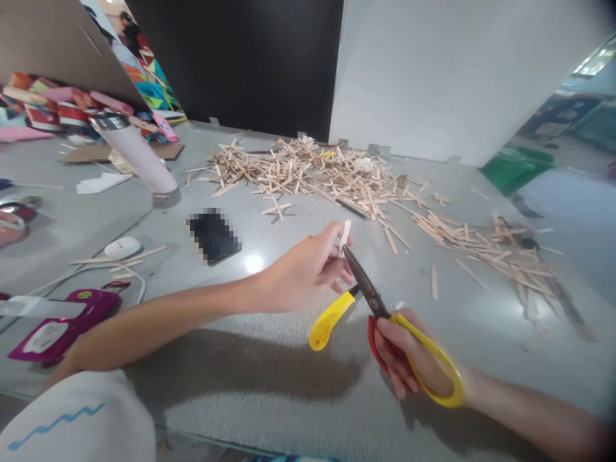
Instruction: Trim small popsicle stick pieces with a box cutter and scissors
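Observation:
My left hand pinches a short wooden stick upright between thumb and fingers. My right hand grips the yellow and red handles of a pair of scissors. The dark blades point up and left, and their tips touch the stick just under my left fingers. A yellow-handled tool lies on the grey table below my left hand, beside the scissors.
A big heap of wooden sticks lies at the back of the table, a smaller pile to the right. A black phone, a white tumbler, a white puck and a magenta device are on the left.

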The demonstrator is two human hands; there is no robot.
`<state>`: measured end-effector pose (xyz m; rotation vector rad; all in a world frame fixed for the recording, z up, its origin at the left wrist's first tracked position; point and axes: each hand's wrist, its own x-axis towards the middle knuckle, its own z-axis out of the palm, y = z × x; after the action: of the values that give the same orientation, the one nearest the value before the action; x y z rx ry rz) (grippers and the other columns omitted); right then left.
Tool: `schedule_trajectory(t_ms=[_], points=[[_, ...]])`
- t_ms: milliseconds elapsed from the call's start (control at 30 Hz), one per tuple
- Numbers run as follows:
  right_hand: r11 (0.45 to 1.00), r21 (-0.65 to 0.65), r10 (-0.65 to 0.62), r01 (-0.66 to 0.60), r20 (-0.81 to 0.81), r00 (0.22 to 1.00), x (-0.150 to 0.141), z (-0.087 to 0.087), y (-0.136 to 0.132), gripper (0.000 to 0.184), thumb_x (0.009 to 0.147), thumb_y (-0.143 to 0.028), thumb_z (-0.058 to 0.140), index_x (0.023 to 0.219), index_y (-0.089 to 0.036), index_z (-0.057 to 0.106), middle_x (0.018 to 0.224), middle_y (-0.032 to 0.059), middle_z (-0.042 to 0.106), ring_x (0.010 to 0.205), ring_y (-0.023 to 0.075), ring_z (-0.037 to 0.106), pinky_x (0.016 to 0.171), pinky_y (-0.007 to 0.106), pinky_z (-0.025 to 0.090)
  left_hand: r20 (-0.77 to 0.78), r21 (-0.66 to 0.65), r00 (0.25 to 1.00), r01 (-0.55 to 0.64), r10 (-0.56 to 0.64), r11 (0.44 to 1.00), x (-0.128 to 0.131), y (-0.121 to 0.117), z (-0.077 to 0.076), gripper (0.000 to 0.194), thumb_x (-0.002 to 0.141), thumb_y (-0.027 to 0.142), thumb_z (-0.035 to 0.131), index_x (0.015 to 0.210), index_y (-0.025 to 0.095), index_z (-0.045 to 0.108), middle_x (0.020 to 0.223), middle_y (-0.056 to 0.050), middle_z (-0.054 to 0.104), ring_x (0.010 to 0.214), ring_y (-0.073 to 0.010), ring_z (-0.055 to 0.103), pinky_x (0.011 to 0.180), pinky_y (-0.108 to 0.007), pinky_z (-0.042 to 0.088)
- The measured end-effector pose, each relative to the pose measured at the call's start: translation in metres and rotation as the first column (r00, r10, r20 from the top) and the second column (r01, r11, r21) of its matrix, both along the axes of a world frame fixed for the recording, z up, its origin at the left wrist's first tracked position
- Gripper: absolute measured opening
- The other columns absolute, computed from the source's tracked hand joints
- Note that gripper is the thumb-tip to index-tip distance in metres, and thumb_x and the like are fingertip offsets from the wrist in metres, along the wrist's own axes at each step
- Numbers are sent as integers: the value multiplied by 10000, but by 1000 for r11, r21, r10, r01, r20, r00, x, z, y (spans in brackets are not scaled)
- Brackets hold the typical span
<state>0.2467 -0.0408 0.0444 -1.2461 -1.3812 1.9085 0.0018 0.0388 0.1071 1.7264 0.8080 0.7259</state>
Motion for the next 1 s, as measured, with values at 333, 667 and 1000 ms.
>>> schedule_trajectory(t_ms=[333,667,1000], points=[[994,96,52,-60,82,995,2,9,-7,860,1034,-841,522,434,-226,482,311,-15,406,252,68,373,309,190,289,-6,63,999,-40,40,997,1,-5,-5,129,1113,189,500,1217,226,432,982,-56,754,945,-203,828,806,-307,694],[995,-63,84,-80,76,994,10,13,6,842,940,-892,570,432,-240,408,284,-23,337,218,96,405,267,183,222,-330,93,939,132,-94,987,-21,17,16,96,1099,169,461,1159,202,529,962,-77,777,719,-152,737,619,-232,580],[998,-27,-63,62,-41,997,11,20,14,778,912,-855,617,467,-249,421,302,-58,312,228,93,365,305,205,303,-372,235,926,27,64,972,-23,23,37,336,1112,293,469,856,176,654,663,32,457,592,-121,434,563,-252,323]])
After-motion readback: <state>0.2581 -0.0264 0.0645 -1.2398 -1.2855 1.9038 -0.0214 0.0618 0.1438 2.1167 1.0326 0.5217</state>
